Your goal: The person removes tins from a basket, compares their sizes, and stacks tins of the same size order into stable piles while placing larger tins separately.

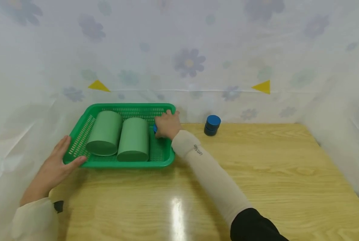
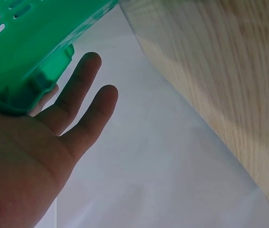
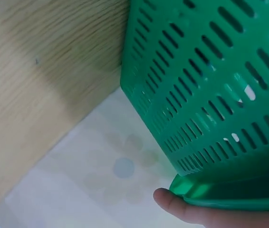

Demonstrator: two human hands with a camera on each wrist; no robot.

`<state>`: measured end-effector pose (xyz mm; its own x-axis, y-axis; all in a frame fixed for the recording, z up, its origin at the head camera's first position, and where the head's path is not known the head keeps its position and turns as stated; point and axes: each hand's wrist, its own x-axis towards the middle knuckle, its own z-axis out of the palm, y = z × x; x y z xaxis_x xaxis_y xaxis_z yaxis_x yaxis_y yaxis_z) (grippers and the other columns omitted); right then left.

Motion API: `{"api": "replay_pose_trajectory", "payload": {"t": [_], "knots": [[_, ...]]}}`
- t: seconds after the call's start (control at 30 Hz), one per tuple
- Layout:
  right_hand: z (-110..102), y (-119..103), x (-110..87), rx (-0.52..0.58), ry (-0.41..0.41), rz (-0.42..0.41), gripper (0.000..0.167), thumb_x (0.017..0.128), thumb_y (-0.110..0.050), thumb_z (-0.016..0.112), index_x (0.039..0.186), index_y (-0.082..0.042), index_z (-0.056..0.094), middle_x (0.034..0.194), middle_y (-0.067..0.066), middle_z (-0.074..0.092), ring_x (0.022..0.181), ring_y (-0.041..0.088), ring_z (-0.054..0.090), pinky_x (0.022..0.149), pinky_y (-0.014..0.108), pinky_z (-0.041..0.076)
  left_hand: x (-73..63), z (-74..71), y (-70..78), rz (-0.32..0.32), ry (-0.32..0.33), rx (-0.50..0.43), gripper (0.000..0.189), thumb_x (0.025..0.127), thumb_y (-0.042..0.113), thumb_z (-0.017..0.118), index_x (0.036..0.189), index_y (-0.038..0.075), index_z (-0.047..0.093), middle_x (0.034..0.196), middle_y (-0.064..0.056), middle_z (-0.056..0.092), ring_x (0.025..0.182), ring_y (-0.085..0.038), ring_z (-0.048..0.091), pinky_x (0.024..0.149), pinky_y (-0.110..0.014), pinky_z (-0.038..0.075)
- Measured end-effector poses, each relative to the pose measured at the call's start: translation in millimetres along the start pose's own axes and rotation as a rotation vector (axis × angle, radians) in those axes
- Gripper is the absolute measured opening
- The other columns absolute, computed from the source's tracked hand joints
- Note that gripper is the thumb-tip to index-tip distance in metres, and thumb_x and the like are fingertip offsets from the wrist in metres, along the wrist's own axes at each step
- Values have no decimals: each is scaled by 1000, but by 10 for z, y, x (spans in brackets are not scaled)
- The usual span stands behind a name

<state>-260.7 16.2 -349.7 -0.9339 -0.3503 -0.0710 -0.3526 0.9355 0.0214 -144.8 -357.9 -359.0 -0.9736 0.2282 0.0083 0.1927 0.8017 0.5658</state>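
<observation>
A green plastic basket (image 1: 128, 164) holds two pale green cylinders (image 1: 105, 132) lying side by side. My left hand (image 1: 54, 167) rests at its front left corner, thumb over the rim; in the left wrist view the fingers (image 2: 84, 126) are spread and fairly straight below the basket's edge. Reaching over the right rim, my right hand (image 1: 168, 125) has thumb and forefinger around a small blue object (image 1: 155, 129) inside the basket, mostly hidden by the hand. In the right wrist view one finger (image 3: 182, 209) lies outside along the rim.
A short blue cylinder (image 1: 212, 125) with a groove around it stands on the wooden table (image 1: 258, 174), right of the basket. Behind the table hangs a flower-patterned white sheet (image 1: 209, 60) with two yellow triangles (image 1: 262, 87). Similar sheeting borders both sides.
</observation>
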Motion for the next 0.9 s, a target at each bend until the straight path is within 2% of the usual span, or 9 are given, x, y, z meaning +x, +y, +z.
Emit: {"api": "replay_pose_trajectory", "payload": {"t": [0.13,0.27,0.37,0.5,0.6,0.73,0.8,0.9], "knots": [[-1,33,2,75,24,7,37,91,-46,68,115,-18,70,123,13,55,118,34,46,105,67,33,18,-6,11,-7,-5,-1,93,103,41,57,162,10,-8,167,-15,-14,147,-53,-6,105,-79,9],[17,91,0,261,120,13,49,93,-41,67,132,-12,65,130,17,49,118,35,45,103,63,36,34,-2,23,-24,-19,-3,93,103,43,57,162,12,-9,167,-11,-15,147,-53,-6,105,-79,9],[40,131,-10,454,210,11,60,93,-37,67,146,-11,53,130,16,45,110,31,50,98,54,41,14,-7,19,-31,-16,3,94,103,43,57,162,11,-9,167,-12,-15,146,-55,-4,104,-80,10],[21,183,-95,712,282,26,61,93,-33,67,148,-11,50,126,14,41,102,26,53,90,42,49,-29,-6,16,-29,-10,7,94,103,42,57,162,9,-8,167,-15,-14,146,-55,-4,105,-79,9],[2,241,-180,857,346,17,63,93,-29,67,150,-10,47,132,15,41,108,27,52,89,42,51,-47,1,13,-25,-6,1,94,103,42,58,161,8,-8,167,-16,-14,147,-53,-5,106,-78,7],[-17,376,-286,944,434,-6,64,94,-27,65,152,-9,45,146,15,44,124,32,49,97,49,48,-37,2,19,-15,3,-9,95,103,41,59,161,7,-7,167,-17,-13,147,-52,-6,107,-78,7],[-31,462,-349,972,448,1,65,95,-29,64,154,-10,43,152,14,44,132,34,47,101,51,46,-28,-2,29,-8,9,-9,95,102,41,59,161,6,-6,167,-17,-12,147,-53,-5,107,-78,7],[-37,607,-472,1044,447,22,65,97,-31,63,156,-13,41,154,13,43,132,33,48,100,51,46,-9,-11,57,0,12,-6,95,102,41,59,161,5,-6,167,-17,-11,147,-53,-4,106,-78,8]]}}
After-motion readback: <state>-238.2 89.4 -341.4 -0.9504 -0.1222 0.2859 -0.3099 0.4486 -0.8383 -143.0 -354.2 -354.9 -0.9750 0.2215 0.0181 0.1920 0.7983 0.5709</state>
